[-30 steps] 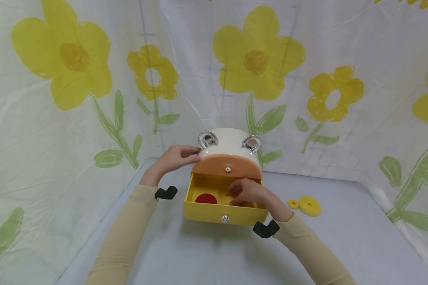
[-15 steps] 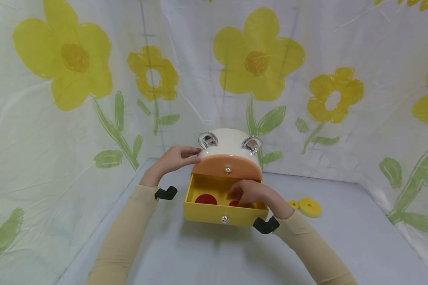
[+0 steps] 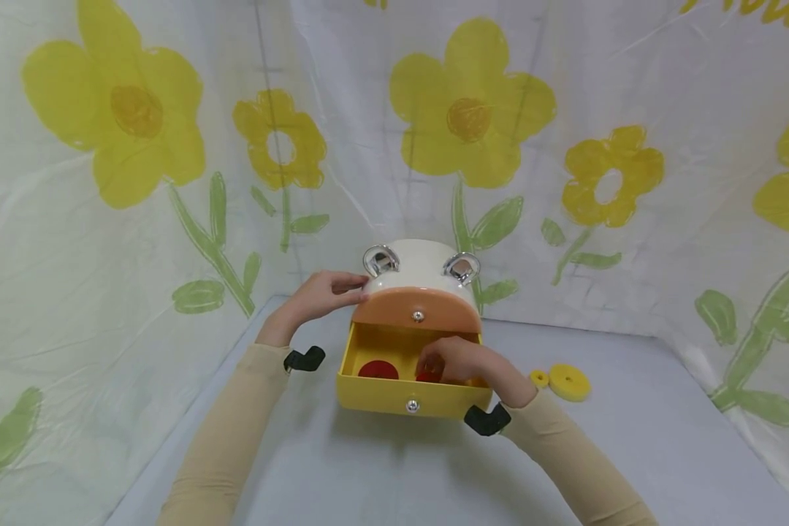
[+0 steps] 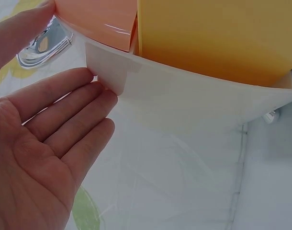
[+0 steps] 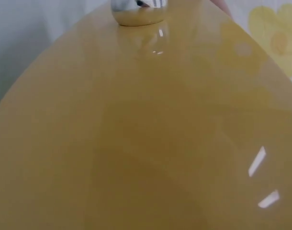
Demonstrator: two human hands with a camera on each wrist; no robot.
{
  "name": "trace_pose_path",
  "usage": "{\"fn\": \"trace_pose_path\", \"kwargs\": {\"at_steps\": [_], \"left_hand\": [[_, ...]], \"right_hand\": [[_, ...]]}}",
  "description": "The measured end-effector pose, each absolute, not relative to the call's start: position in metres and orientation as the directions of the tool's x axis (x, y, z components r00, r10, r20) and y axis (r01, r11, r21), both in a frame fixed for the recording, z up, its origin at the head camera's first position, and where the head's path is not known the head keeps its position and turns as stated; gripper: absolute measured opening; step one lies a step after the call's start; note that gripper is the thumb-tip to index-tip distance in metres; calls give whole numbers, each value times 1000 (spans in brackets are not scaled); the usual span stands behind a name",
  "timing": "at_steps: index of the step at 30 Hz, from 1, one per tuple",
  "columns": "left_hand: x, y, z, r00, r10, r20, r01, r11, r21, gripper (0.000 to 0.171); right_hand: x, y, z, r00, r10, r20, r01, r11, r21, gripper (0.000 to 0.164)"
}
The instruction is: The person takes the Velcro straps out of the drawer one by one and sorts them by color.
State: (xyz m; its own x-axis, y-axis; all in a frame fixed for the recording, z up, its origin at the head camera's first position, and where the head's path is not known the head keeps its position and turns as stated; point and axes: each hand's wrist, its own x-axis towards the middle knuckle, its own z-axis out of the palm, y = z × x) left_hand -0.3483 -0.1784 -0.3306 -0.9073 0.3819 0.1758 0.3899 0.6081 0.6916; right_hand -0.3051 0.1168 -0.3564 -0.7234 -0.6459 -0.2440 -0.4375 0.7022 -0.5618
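Note:
A small white cabinet (image 3: 421, 264) with a rounded top holds a shut orange drawer (image 3: 418, 307) above a pulled-out yellow drawer (image 3: 381, 391). My left hand (image 3: 322, 296) rests its fingertips on the cabinet's left side; in the left wrist view its fingers (image 4: 64, 103) are straight against the white shell. Inside the yellow drawer, my right hand (image 3: 460, 359) has its fingers curled round a small red disc (image 3: 428, 378), mostly hidden by them. A larger red disc (image 3: 378, 370) lies at the drawer's left. The yellow front (image 5: 146, 120) fills the right wrist view, hiding that hand.
On the table right of the cabinet lie a large yellow disc (image 3: 569, 383) and a small yellow ring (image 3: 539, 378). Two chrome loops (image 3: 462, 268) stick out of the cabinet's top. A flower-printed curtain (image 3: 348, 146) hangs behind and along the sides.
My right fingers have shifted slightly inside the yellow drawer and closed in on the small red disc, which now shows beneath them. The left hand has kept its place on the cabinet.

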Motion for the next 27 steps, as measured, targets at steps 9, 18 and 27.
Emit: {"fn": "trace_pose_path", "kwargs": {"at_steps": [9, 18, 27], "left_hand": [[-348, -176, -331, -908, 382, 173, 386, 599, 702, 67], [-350, -176, -330, -905, 387, 177, 393, 602, 695, 65], [-351, -174, -329, -907, 388, 163, 387, 616, 686, 67]], "right_hand": [[-306, 118, -360, -724, -672, -157, -478, 652, -589, 29], [-303, 121, -356, -712, -688, -139, -440, 591, -676, 29], [-299, 128, -351, -709, -705, -24, -510, 535, -674, 29]]}}
